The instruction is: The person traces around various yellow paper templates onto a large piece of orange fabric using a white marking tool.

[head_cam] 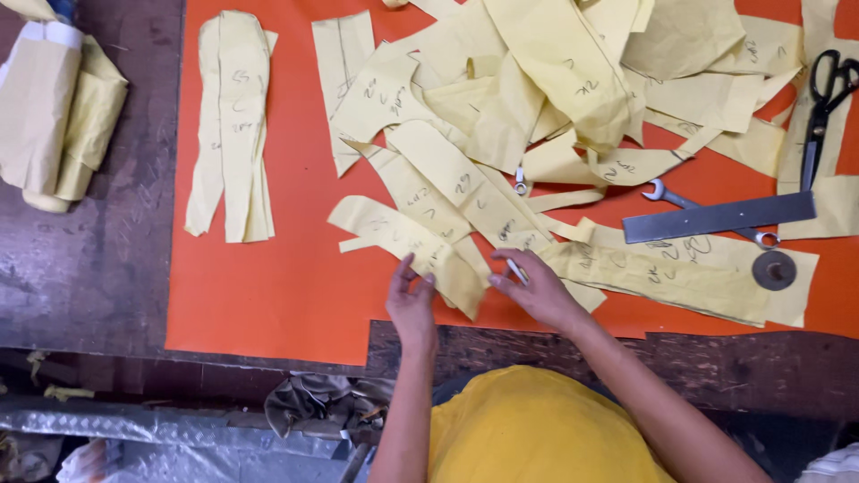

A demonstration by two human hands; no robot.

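View from above of a dark wooden table [89, 268] covered in part by an orange sheet [268, 295]. The left hand [412, 304] rests at the near end of a curved yellow paper piece [407, 246], fingertips touching its edge, fingers loosely apart and not clamped on it. The right hand [537, 291] lies just beside it with a small white stick [517, 271], perhaps chalk, pinched between thumb and fingers. The paper piece lies flat on the orange sheet, at the near edge of a heap of similar yellow pieces [555, 80]. A separate stack of long pieces [234, 125] lies to the left, well apart. On the right are a steel ruler [718, 217], a wrench [667, 194], a round weight [774, 269] and black scissors [823, 107]. A yellow roll [54, 112] sits on the bare table.
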